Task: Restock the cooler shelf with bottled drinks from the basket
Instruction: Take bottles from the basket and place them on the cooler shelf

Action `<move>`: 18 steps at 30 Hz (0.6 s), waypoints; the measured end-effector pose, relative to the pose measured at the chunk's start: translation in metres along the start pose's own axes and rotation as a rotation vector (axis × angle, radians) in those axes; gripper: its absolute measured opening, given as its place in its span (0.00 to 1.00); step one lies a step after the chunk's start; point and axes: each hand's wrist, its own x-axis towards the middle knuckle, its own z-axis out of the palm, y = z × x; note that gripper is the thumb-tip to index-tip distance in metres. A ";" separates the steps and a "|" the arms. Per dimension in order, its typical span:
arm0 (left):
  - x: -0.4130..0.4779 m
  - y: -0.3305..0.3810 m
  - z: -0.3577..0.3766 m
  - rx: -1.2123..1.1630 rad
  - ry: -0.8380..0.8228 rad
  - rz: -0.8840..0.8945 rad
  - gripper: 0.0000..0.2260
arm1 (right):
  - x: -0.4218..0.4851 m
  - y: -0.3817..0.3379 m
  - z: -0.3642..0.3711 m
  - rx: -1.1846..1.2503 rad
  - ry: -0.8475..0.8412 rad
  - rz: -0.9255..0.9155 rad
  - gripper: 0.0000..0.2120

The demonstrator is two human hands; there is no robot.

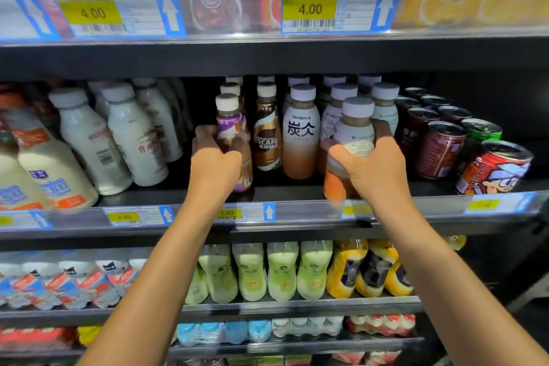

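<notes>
Both of my arms reach up to the middle cooler shelf (pixel 297 196). My left hand (pixel 214 163) grips a purple-labelled coffee bottle (pixel 229 125) with a white cap, standing at the front of its row. My right hand (pixel 371 166) grips a white-labelled Tanbing bottle (pixel 356 131) with a grey-white cap and orange base, at the shelf's front edge. Between them stand a brown Nescafe bottle (pixel 267 140) and another Tanbing bottle (pixel 301 134). More bottles of each kind line up behind. The basket is not in view.
White milk bottles (pixel 118 140) fill the shelf's left side. Dark red and green cans (pixel 442 145) stand to the right, with one red cartoon can (pixel 496 169) tipped forward. Price tags (pixel 246 212) run along the rail. Green and yellow bottles (pixel 282 270) fill the shelf below.
</notes>
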 end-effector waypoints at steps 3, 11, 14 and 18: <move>0.001 0.001 -0.001 0.000 -0.008 -0.069 0.13 | 0.002 0.002 0.001 -0.007 -0.019 0.007 0.19; -0.004 0.005 -0.003 -0.049 -0.022 -0.033 0.15 | 0.008 0.008 0.003 -0.054 -0.089 0.075 0.21; -0.006 0.007 -0.003 -0.046 -0.023 -0.053 0.15 | 0.007 0.005 0.003 -0.040 -0.110 0.080 0.37; -0.009 0.007 -0.005 -0.067 -0.043 -0.044 0.17 | 0.005 0.002 0.000 -0.047 -0.114 0.099 0.29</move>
